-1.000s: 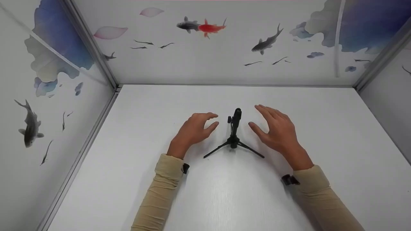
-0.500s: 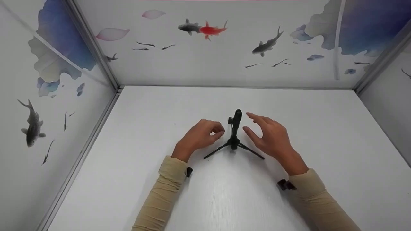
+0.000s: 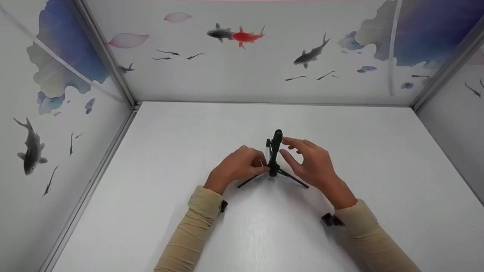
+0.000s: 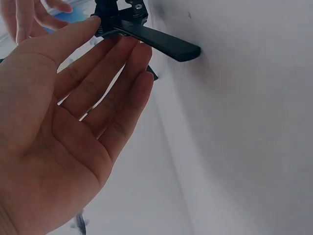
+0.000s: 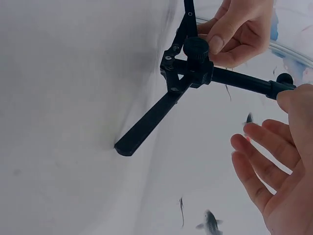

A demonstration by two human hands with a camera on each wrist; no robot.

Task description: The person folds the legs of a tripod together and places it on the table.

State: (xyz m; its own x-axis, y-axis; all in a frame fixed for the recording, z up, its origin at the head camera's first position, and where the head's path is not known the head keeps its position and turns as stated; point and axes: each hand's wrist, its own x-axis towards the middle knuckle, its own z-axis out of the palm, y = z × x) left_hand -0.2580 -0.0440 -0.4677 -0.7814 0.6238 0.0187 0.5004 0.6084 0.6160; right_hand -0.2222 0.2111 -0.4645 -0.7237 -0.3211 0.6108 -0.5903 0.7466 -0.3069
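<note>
A small black tripod [image 3: 275,148] stands upright on the table with its legs spread. My left hand [image 3: 239,165] pinches its hub where the legs join; in the left wrist view the thumb lies on one side and fingertips on the other, beside a flat leg [image 4: 168,45]. Around the upper post [image 5: 239,80], my right hand [image 3: 314,163] is held with loosely bent fingers. Its thumb overlaps the post's end in the right wrist view, and whether it touches cannot be told. A round knurled knob [image 5: 196,47] sits at the hub.
The white table [image 3: 242,234] is bounded by a back wall [image 3: 234,81] and a left wall [image 3: 22,211] printed with fish and lotus leaves. Metal rails [image 3: 109,49] run along the corners. Another wall [image 3: 453,102] stands at the right.
My left hand has moved right and down to the tripod's hub, its fingers drawing together on it. My right hand has come leftward, close to the post. The tripod stays in place.
</note>
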